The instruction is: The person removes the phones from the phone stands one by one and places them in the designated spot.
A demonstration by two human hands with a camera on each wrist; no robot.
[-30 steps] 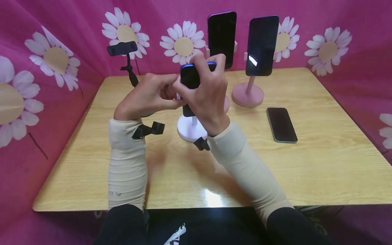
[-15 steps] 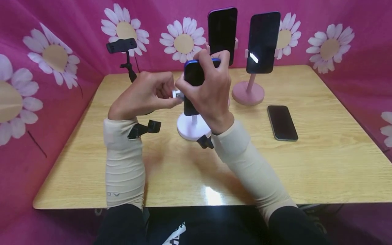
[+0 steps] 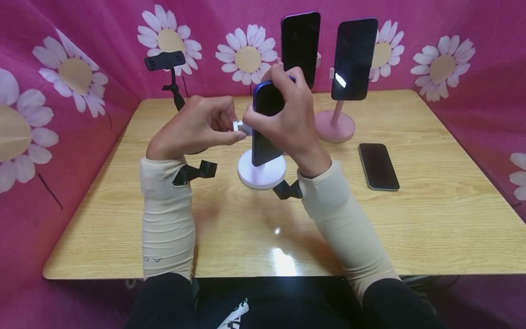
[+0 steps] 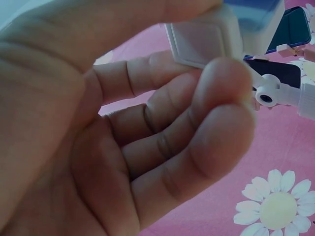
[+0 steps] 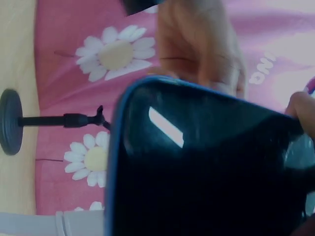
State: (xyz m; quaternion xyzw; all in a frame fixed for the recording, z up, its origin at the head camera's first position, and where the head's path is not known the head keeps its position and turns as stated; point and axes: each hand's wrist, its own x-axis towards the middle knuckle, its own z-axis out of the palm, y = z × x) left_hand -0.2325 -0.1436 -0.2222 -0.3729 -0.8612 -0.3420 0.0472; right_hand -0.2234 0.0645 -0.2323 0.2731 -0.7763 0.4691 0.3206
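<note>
My right hand [image 3: 293,116] grips a dark-screened phone [image 3: 265,144] with blue edges, thumb across its left side and fingers over the top. The phone stands tilted above the round base [image 3: 250,176] of a white phone stand, overlapping its post in the head view. Beside its left edge, my left hand [image 3: 199,125] pinches the stand's white clamp [image 3: 242,127] between thumb and fingers. In the left wrist view the clamp [image 4: 206,42] shows close up at the fingertips. The right wrist view shows the phone's screen [image 5: 216,162] with the left hand [image 5: 197,44] behind its edge.
Two pink stands at the back hold upright phones, the left phone [image 3: 301,45] partly behind my right hand and the right phone [image 3: 354,55] in full view. Another phone [image 3: 378,167] lies flat at right. A black stand [image 3: 165,61] rises at back left.
My right hand and the phone have shifted right, away from my left hand, and the phone has turned slightly. More of the white clamp shows between the hands. The left hand keeps its pinch.
</note>
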